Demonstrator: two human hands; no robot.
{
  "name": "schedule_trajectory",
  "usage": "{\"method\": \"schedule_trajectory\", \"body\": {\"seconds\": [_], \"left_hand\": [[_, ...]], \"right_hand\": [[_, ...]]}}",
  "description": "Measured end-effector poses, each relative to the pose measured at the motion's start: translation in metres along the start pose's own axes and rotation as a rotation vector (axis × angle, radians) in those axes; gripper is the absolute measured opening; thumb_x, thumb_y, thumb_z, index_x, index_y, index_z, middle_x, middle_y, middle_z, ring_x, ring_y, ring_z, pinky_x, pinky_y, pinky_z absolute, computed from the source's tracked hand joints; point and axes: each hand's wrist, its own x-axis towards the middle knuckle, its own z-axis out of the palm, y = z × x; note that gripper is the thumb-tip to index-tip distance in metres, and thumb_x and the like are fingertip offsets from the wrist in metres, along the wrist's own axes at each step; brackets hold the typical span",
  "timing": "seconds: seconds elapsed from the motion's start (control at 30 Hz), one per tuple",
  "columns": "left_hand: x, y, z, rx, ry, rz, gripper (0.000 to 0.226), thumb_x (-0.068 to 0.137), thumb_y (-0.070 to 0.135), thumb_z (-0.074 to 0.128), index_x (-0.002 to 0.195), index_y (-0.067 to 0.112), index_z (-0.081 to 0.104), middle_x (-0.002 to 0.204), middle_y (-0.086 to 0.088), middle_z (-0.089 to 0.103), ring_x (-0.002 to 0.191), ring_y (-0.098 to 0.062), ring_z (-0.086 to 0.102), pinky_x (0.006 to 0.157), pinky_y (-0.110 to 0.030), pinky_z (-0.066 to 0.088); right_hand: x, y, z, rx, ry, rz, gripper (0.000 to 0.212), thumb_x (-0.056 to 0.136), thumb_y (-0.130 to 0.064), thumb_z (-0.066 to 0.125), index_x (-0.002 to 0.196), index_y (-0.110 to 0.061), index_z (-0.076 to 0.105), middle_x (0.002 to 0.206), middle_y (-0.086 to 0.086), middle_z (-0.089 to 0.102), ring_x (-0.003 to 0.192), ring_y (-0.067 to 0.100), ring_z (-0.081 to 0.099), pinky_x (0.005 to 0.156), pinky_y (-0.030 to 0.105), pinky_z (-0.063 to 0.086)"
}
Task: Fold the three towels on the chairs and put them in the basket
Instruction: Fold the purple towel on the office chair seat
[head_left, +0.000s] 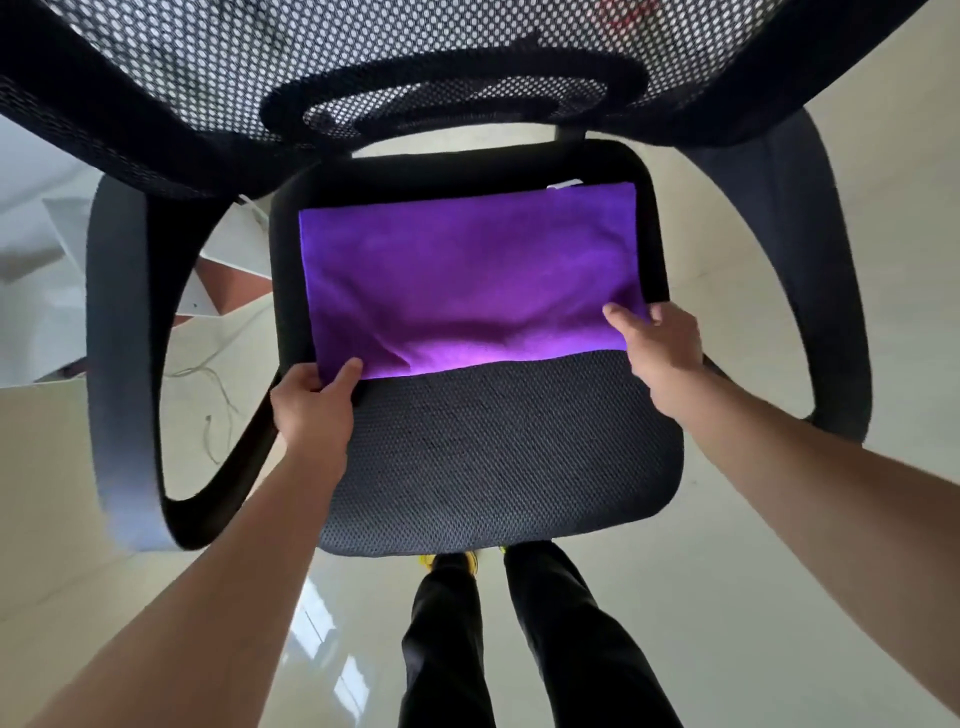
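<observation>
The chair seat (493, 457) bears the towel (467, 270) on its rear half, long axis running across the seat from side to side. The left hand (311, 400) pinches its near-left corner and the right hand (660, 343) its near-right, well apart and equally near.

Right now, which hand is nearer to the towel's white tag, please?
Right. The right hand holds the towel at its near corner, same side as the white tag; the left hand pinches the opposite near corner.
</observation>
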Motion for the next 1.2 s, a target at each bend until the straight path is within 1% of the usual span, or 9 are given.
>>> {"method": "schedule_trajectory", "body": {"seconds": [0.07,0.37,0.47,0.6,0.73,0.83,0.97,1.07,1.2], "left_hand": [[0.002,-0.004,-0.007,-0.065,-0.093,-0.031,0.025,0.079,0.026,0.075,0.065,0.021,0.054,0.059,0.004,0.046,0.057,-0.014,0.044,0.064,-0.036,0.046],[0.006,-0.022,-0.040,-0.111,-0.264,-0.158,0.019,0.088,0.005,0.064,0.074,0.008,0.051,0.050,-0.005,0.065,0.043,-0.008,0.063,0.046,-0.017,0.052],[-0.006,-0.035,-0.038,0.002,-0.229,-0.127,0.016,0.082,0.000,0.068,0.077,0.007,0.054,0.078,-0.025,0.065,0.049,-0.017,0.063,0.052,-0.024,0.052],[-0.015,-0.028,-0.030,0.655,0.002,0.574,0.037,0.075,0.006,0.067,0.111,0.008,0.058,0.109,-0.021,0.056,0.098,-0.037,0.052,0.084,-0.042,0.045],[-0.005,0.004,-0.003,1.016,-0.228,1.138,0.075,0.072,0.028,0.076,0.140,0.022,0.045,0.151,-0.020,0.028,0.137,-0.041,0.029,0.107,-0.053,0.033],[0.022,0.029,0.007,1.280,-0.368,0.947,0.129,0.054,0.059,0.082,0.152,0.033,0.002,0.160,-0.014,-0.011,0.147,-0.035,-0.007,0.117,-0.053,0.010],[0.037,0.039,-0.002,1.362,-0.401,0.813,0.148,0.043,0.064,0.083,0.150,0.032,-0.012,0.158,-0.013,-0.019,0.146,-0.036,-0.012,0.116,-0.056,0.009],[0.027,0.029,-0.016,1.178,-0.338,0.772,0.130,0.055,0.057,0.083,0.152,0.029,0.001,0.160,-0.015,-0.005,0.147,-0.036,0.001,0.115,-0.051,0.017],[0.005,0.000,-0.039,0.679,-0.117,0.517,0.068,0.084,0.027,0.063,0.144,0.010,0.035,0.143,-0.018,0.035,0.129,-0.037,0.036,0.107,-0.047,0.032]], "right_hand": [[-0.007,0.014,0.003,0.109,-0.027,0.100,0.047,0.080,-0.043,0.073,0.060,-0.016,0.041,0.062,0.004,0.045,0.063,0.024,0.044,0.069,0.043,0.047],[-0.009,0.026,-0.022,0.314,-0.073,0.274,0.027,0.082,-0.012,0.075,0.105,-0.001,0.065,0.086,0.015,0.068,0.046,0.007,0.066,0.050,0.018,0.056],[-0.014,0.041,-0.024,0.207,-0.079,0.272,0.019,0.083,-0.006,0.073,0.101,-0.003,0.065,0.077,0.013,0.064,0.039,0.005,0.061,0.052,0.022,0.057],[-0.007,0.029,-0.021,0.111,-0.082,0.165,0.053,0.073,-0.034,0.082,0.116,-0.011,0.064,0.099,0.009,0.064,0.079,0.018,0.066,0.074,0.038,0.059],[0.014,-0.001,-0.014,0.018,-0.135,0.079,0.048,0.058,-0.051,0.084,0.089,-0.019,0.067,0.086,0.002,0.068,0.080,0.022,0.065,0.068,0.032,0.055],[0.018,-0.019,-0.018,0.046,-0.230,0.101,0.031,0.071,-0.024,0.084,0.097,-0.014,0.070,0.090,0.003,0.072,0.083,0.021,0.069,0.067,0.031,0.056],[-0.010,-0.047,-0.044,0.181,-0.387,-0.009,0.018,0.081,-0.010,0.074,0.094,-0.020,0.067,0.094,0.000,0.072,0.088,0.017,0.070,0.067,0.025,0.057],[-0.046,-0.076,-0.042,0.208,-0.447,-0.206,0.028,0.079,-0.006,0.075,0.102,-0.018,0.065,0.098,0.002,0.073,0.088,0.016,0.072,0.077,0.028,0.057],[-0.090,-0.105,0.014,0.115,-0.540,-0.346,0.051,0.073,-0.006,0.081,0.116,-0.015,0.054,0.099,0.009,0.070,0.088,0.018,0.069,0.084,0.032,0.057]]}}
